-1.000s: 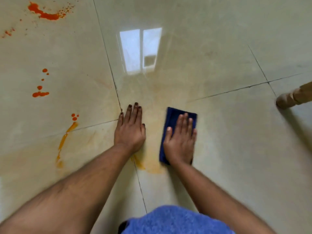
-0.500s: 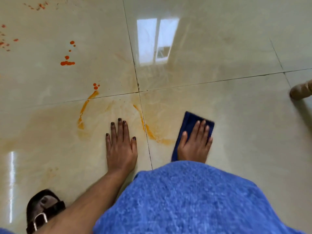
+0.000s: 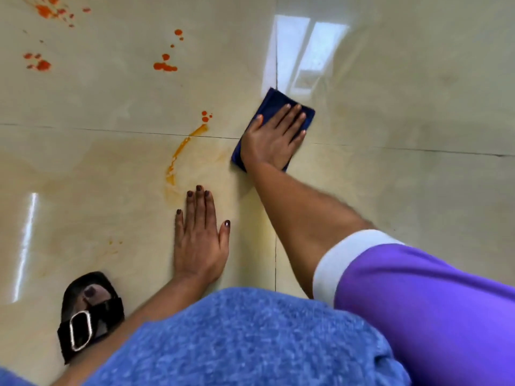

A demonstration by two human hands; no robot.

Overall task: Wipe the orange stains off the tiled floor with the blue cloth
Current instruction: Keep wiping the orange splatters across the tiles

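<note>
1. Glossy cream tiled floor [image 3: 404, 107], with dark grout lines crossing just under the working hand
2. Blue cloth [image 3: 274, 105], folded flat, lies on the floor at the crossing of the grout lines, beneath the right hand; its far corner and left edge show past the fingers
3. Right hand [image 3: 271, 137] lies palm down on the cloth, fingers straight and held close together, pressing it to the tile; nothing is pinched or gripped
4. Left hand [image 3: 199, 246] rests flat on bare tile nearer the body, fingers straight, thumb spread to the side, holding nothing; it is well apart from the cloth
5. Orange streak [image 3: 181, 154] curves across the grout line just left of the cloth, ending in small drops at its far end; it does not touch the cloth
6. Orange spots [image 3: 164, 65] sit further out on the far tile, with more spatter [image 3: 47, 11] at the upper left corner
7. Faint yellowish smearing tints the tile around the left hand
8. Black sandal [image 3: 89, 316] with a metal buckle stands on the floor at lower left
9. Purple sleeve [image 3: 418, 288] with a white cuff covers the right upper arm; blue textured garment [image 3: 250, 344] fills the lower edge
</note>
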